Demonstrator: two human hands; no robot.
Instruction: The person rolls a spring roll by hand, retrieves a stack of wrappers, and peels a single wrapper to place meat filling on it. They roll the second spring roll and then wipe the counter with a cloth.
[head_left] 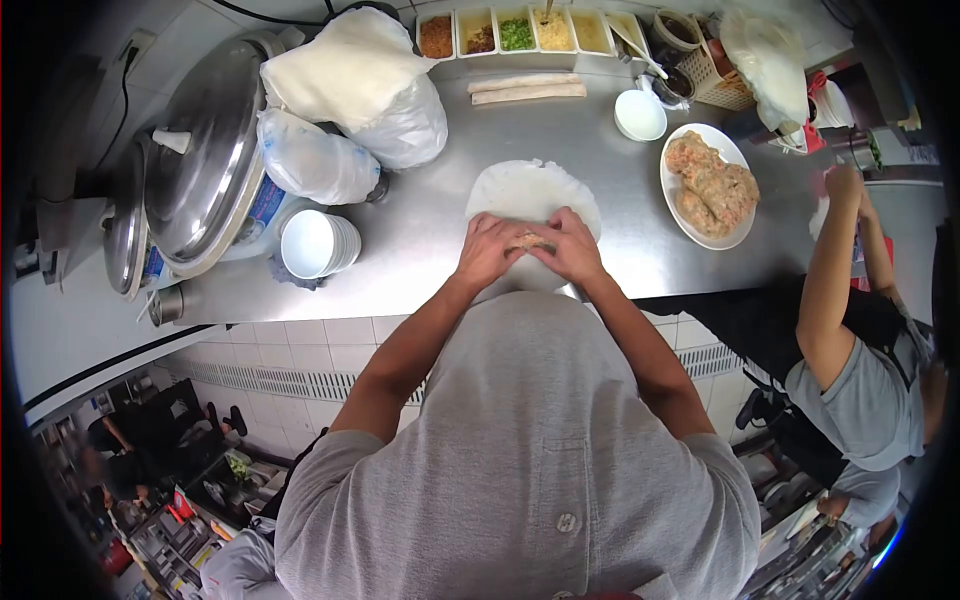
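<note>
Your left hand [487, 250] and right hand [570, 247] pinch a small pale wrapper with orange-flecked filling [530, 241] between their fingertips, near the middle of the near edge of the smooth steel counter [420, 240]. Just beyond lies a thin white round sheet [533, 188] with a ragged rim. Lumpy pinkish minced filling [712, 185] sits on an oval white plate [728, 240] toward the right; glossy stacked white bowls [320, 244] stand left, and two pale floury rolls [528, 89] lie near the far edge.

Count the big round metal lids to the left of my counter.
2. The larger lid, with a white knob, is nearer the counter; the smaller lid is farther left, partly covered by the larger one. Others could be hidden behind them.
</note>
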